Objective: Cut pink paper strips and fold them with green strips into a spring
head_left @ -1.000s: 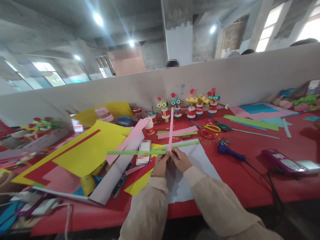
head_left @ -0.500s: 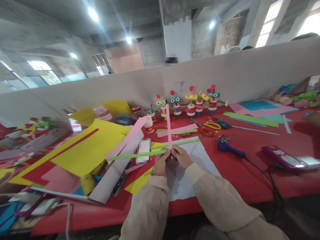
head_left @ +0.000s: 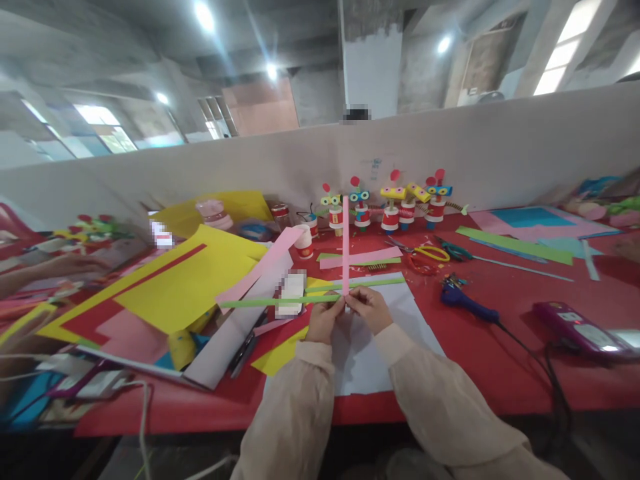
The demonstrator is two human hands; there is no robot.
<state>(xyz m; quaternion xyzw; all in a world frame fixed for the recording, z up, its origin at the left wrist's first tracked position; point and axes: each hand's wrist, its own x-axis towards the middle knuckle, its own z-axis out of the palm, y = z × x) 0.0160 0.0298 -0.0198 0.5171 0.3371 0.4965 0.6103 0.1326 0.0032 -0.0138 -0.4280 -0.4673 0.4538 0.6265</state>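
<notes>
Head: left grip [head_left: 323, 323] and right grip [head_left: 372, 309] obscure pink strip's [head_left: 345, 247] lower end.

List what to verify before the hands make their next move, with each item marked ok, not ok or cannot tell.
1. Green strip in the left hand: ok, pinched near one end.
2. Pink strip in the right hand: ok, its near end is at the fingers.
3. Strips at an angle: ok, they meet roughly crosswise at the hands.
4. Strips joined: cannot tell, the hands cover the meeting point.
5. Paper bare: not ok, a second green strip lies across its far part.
6. Glue gun out of the hands: ok, it lies on the table.
</notes>
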